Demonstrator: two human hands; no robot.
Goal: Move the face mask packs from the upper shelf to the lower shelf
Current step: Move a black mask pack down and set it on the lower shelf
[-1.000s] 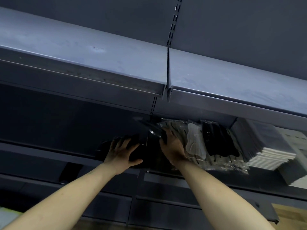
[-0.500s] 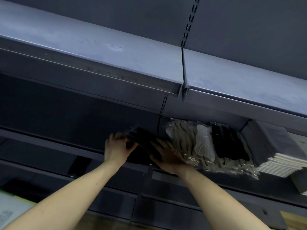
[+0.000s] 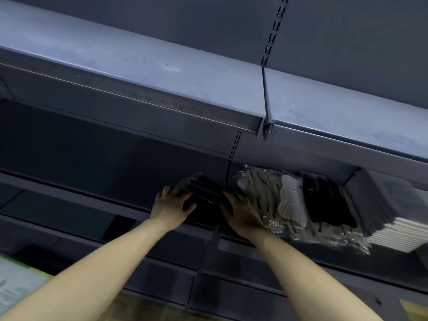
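A stack of dark face mask packs [image 3: 203, 188] leans tilted on the lower shelf [image 3: 69, 200], under the bare upper shelf [image 3: 139, 66]. My left hand [image 3: 170, 206] grips the stack's left side with curled fingers. My right hand [image 3: 240, 214] presses flat on its right side. More clear-wrapped mask packs [image 3: 261, 198], grey, white and black, lie in a row just right of my right hand.
A pile of flat dark-and-white boxes [image 3: 389, 216] stands at the right end of the lower shelf. A slotted upright [image 3: 273, 31] divides the two shelf bays. Further dark shelves [image 3: 162, 269] run below, and a pale box [image 3: 16, 286] sits at bottom left.
The dark stack has been pulled together and tipped up between my hands. My left hand closed on its left side; my right hand flattened on its right.
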